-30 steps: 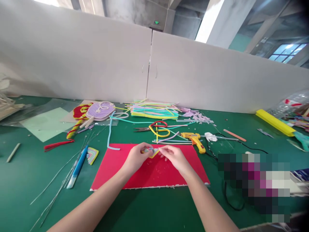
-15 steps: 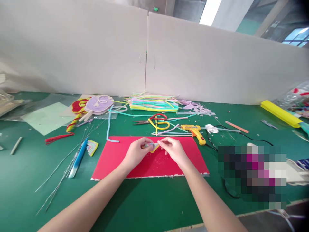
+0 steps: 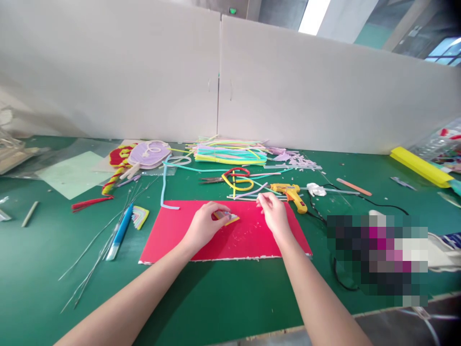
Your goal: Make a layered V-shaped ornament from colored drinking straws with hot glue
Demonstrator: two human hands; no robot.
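Observation:
My left hand (image 3: 205, 225) is closed on a small striped fan-shaped piece made of pastel strips with a yellow edge (image 3: 232, 220), low over a red board (image 3: 169, 235). Part of the piece is hidden behind my fingers. To the right, my right hand (image 3: 275, 214) is pinched above the board, apart from the piece; what its fingertips hold, if anything, is too small to name. A yellow glue gun (image 3: 294, 196) lies just beyond that hand. A similar striped fan-shaped piece (image 3: 139, 217) rests on the green table, left of the board.
Scissors with red and yellow handles (image 3: 237, 181) lie behind the board, before a bundle of pastel strips (image 3: 228, 154). A blue pen-like tool (image 3: 121, 231) and thin wires (image 3: 88, 257) are at left. A black cord (image 3: 385, 205) runs right.
My right hand has come away from the striped piece and moved right, toward the glue gun. The left hand still holds the piece, which now lies flatter near the board.

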